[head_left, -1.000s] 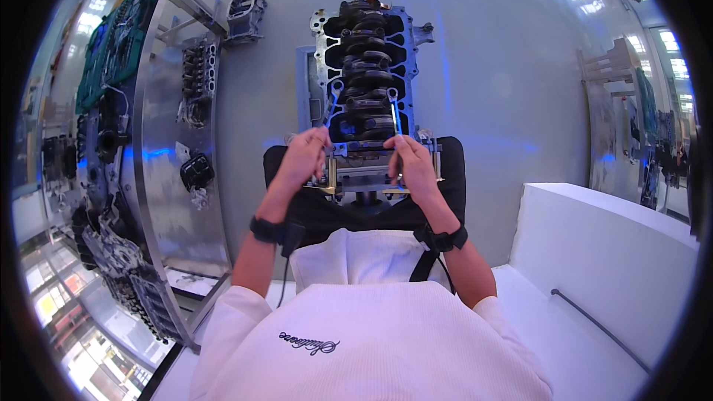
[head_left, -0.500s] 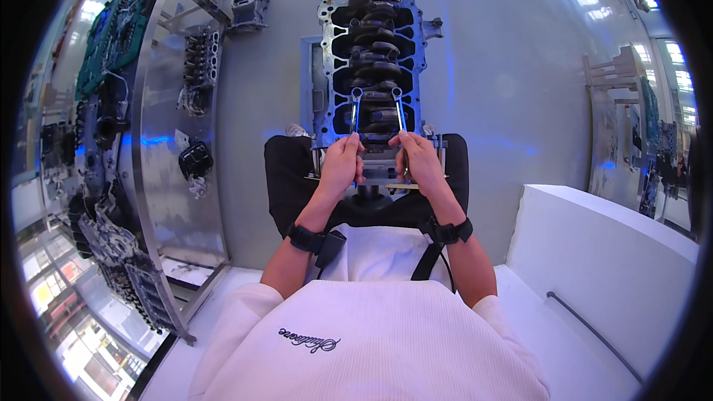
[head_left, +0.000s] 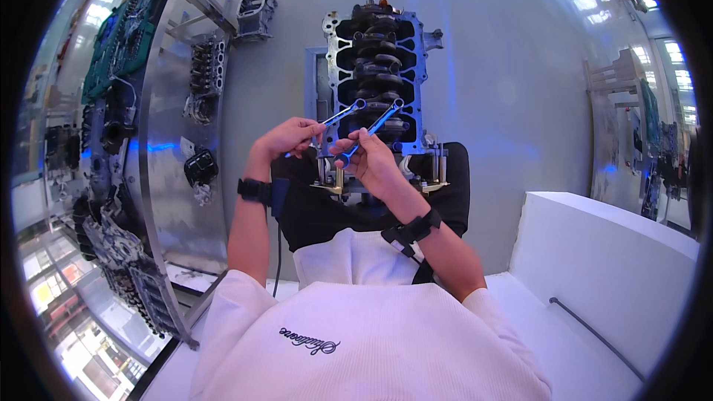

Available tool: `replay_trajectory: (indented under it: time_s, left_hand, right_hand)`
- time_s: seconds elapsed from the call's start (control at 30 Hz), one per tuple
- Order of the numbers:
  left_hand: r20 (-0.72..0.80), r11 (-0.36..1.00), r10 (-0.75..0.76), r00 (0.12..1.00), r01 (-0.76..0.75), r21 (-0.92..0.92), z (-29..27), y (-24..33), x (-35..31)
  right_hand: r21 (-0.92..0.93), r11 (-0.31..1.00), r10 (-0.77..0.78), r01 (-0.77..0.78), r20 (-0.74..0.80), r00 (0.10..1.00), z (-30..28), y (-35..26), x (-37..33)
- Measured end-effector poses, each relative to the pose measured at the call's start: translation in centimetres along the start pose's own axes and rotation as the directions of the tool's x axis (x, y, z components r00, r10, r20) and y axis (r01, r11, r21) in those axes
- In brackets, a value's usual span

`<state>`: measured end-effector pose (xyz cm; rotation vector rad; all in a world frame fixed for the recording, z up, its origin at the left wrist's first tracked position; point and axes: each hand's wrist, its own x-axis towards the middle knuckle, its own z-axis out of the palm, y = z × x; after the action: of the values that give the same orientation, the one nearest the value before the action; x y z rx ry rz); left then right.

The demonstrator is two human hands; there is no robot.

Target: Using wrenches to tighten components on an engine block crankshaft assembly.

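My left hand (head_left: 291, 137) is closed on the shank of a shiny combination wrench (head_left: 343, 114), whose ring end points up and to the right over the engine block. My right hand (head_left: 369, 161) grips a second wrench (head_left: 385, 118) by its middle; that one slants too, ring end up to the right, its other end low at the left by my fingers. Both ring ends lie over the dark crankshaft (head_left: 378, 67) in the engine block (head_left: 332, 52); whether they touch it I cannot tell. The block stands in front of my knees, above a bracket (head_left: 437, 169) with metal posts.
To the left runs a metal bench (head_left: 152, 141) loaded with engine parts and a green tool tray (head_left: 134, 37). A cylinder head (head_left: 206, 70) sits on a lower shelf, and a metal casting (head_left: 256, 12) lies on the floor beyond. A white low wall (head_left: 594, 245) is at right.
Both hands have swung leftward, turning the wrenches from nearly upright to slanting up to the right. My left hand moved further out, and my right hand came across toward the middle.
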<state>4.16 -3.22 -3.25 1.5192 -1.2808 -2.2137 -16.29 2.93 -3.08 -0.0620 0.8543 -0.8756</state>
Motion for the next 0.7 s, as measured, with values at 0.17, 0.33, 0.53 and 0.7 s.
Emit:
replay_trajectory:
  time_s: [0.17,0.33,0.53,0.7]
  left_hand:
    - [-0.079,0.99,0.131,0.988,-0.127,0.054,0.5,2.6,-1.2]
    - [-0.347,0.942,0.193,0.918,-0.272,-0.197,6.0,-0.3,-1.6]
    - [-0.435,0.922,0.132,0.891,-0.272,-0.276,11.4,-3.5,0.4]
    - [-0.479,0.913,0.09,0.873,-0.264,-0.31,12.8,-3.8,1.3]
  right_hand:
    - [-0.277,0.938,-0.169,0.207,0.154,0.974,0.9,0.0,-2.2]
    - [-0.653,0.713,-0.293,0.256,0.054,0.955,-2.5,-2.0,-4.4]
    - [-0.658,0.73,-0.302,0.185,-0.067,0.951,-5.6,-4.4,-4.5]
    - [-0.688,0.72,-0.228,0.088,-0.115,0.967,-6.0,-4.6,-4.3]
